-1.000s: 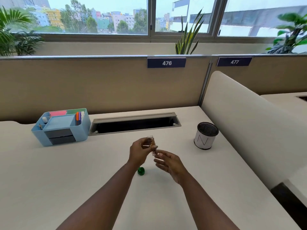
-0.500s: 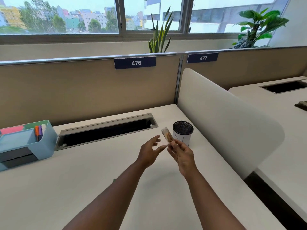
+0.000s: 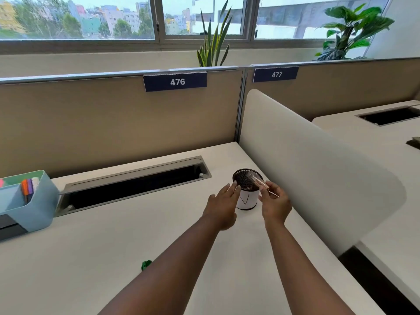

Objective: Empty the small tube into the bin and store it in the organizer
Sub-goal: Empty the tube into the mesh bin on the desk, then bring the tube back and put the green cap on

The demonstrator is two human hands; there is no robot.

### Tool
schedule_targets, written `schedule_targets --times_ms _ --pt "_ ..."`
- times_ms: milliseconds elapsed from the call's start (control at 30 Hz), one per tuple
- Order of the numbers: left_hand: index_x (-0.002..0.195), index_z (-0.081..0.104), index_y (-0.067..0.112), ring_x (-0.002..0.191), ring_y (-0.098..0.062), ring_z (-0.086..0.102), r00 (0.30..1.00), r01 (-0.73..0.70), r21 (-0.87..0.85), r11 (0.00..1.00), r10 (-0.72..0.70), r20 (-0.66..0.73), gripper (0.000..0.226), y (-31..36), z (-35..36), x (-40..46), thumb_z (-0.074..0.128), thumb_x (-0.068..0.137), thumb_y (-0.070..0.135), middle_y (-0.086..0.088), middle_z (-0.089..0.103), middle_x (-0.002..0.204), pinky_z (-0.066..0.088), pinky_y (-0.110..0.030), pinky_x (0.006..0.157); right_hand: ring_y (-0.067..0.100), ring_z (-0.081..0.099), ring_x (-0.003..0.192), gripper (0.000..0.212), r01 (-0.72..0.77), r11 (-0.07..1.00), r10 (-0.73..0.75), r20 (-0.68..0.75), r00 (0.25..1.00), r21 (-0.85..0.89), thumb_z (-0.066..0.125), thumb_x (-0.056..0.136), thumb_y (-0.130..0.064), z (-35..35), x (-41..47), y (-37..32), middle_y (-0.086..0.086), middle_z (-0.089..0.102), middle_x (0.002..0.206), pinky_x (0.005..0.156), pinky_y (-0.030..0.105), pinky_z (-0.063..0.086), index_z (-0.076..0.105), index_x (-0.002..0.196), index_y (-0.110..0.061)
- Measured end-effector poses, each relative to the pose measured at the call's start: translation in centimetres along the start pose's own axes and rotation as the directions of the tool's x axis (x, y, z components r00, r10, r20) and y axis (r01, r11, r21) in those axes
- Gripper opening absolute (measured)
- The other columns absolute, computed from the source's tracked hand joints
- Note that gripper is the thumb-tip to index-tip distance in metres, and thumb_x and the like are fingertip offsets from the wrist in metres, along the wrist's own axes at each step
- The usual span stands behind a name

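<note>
Above the bin [image 3: 247,196], a small clear tube [image 3: 256,181] lies tilted, its long axis running from the right hand [image 3: 275,204] up and leftward, with the far end over the bin's dark mesh mouth; which end is the open one cannot be told. That right hand is pinched on the tube's near end, just right of the bin. One left hand [image 3: 223,204] sits flat and spread, fingers apart and holding nothing, its fingertips [image 3: 234,185] at the bin's left rim; whether they touch it is unclear. One bin stands on the white surface [image 3: 91,258], a white cylinder with a black line mark on its side. Well to the left of the bin, at the frame edge, one pale blue organizer [image 3: 36,201] holds several coloured markers [image 3: 27,187]. Between the organizer and the bin runs one long recessed cable slot [image 3: 136,185]. One small green object [image 3: 146,264] lies on the surface nearer the viewer than the bin, partly hidden by the left forearm. A curved white divider [image 3: 306,160] rises just right of the bin. Behind the bin, a tan partition [image 3: 91,123] carries two number plates, 476 [image 3: 175,82] and 477 [image 3: 276,74].
</note>
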State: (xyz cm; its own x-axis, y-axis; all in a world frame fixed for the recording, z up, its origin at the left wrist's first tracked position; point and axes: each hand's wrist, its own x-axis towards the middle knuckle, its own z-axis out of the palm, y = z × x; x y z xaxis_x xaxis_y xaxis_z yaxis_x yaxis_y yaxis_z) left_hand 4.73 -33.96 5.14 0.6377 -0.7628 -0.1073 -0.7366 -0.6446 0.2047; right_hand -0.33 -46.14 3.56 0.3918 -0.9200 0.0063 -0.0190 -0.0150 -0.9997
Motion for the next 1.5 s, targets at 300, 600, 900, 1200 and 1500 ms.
schedule_targets --times_ms 300,600,900,1200,1500 --pt "0.148 0.002 0.012 0.146 -0.024 0.009 1.000 0.000 0.037 0.999 0.000 -0.005 0.075 1.2 0.9 1.6 0.047 0.088 0.006 -0.004 -0.001 0.160 0.026 -0.048 0.113 0.026 0.064 0.089 0.024 0.232 0.958 -0.232 0.022 0.972 -0.171 0.063 0.080 -0.002 0.3 1.1 0.6 0.017 0.067 0.105 0.067 0.010 0.046 0.063 0.103 -0.006" --pt "0.148 0.008 0.014 0.135 -0.030 0.032 0.999 0.007 0.065 0.998 -0.009 0.030 0.079 1.1 -0.3 2.0 0.051 0.082 0.001 -0.004 0.008 0.160 0.033 -0.047 0.106 0.032 0.059 0.102 0.033 0.419 0.852 -0.389 0.157 0.908 -0.315 0.056 0.082 0.005 0.5 1.2 0.7 0.020 0.063 0.113 0.087 0.043 0.052 0.061 0.114 -0.004" --pt "0.148 0.006 0.015 0.130 -0.033 0.038 0.998 0.025 0.041 0.999 -0.027 0.060 0.082 1.2 -0.3 1.9 0.052 0.081 0.000 -0.002 0.004 0.160 0.038 -0.045 0.101 0.031 0.058 0.097 0.034 0.446 0.844 -0.415 0.164 0.895 -0.297 0.055 0.083 0.007 0.5 0.9 0.8 0.021 0.059 0.108 0.084 0.035 0.050 0.061 0.115 -0.005" --pt "0.148 -0.004 0.019 0.147 -0.021 -0.002 1.000 0.008 -0.117 0.993 -0.005 0.028 0.084 0.4 0.1 1.1 0.044 0.083 -0.003 0.001 -0.013 0.159 0.022 -0.050 0.116 0.022 0.065 0.093 0.030 0.173 0.985 -0.173 -0.069 0.983 -0.001 0.065 0.079 -0.002 0.5 -0.1 -0.6 0.015 0.069 0.106 0.084 0.014 0.048 0.065 0.109 -0.007" --pt "0.135 0.044 0.008 0.128 -0.022 0.048 0.907 0.109 -0.938 0.328 -0.419 -0.041 0.045 -2.1 -3.2 -2.8 0.051 0.093 0.022 -0.012 0.050 0.141 0.037 -0.035 0.110 0.009 0.066 0.072 0.031 -0.340 0.820 0.212 0.307 0.928 0.461 0.061 0.081 0.002 3.7 -5.1 -2.9 0.015 0.065 0.098 0.056 0.011 0.055 0.060 0.112 0.003"
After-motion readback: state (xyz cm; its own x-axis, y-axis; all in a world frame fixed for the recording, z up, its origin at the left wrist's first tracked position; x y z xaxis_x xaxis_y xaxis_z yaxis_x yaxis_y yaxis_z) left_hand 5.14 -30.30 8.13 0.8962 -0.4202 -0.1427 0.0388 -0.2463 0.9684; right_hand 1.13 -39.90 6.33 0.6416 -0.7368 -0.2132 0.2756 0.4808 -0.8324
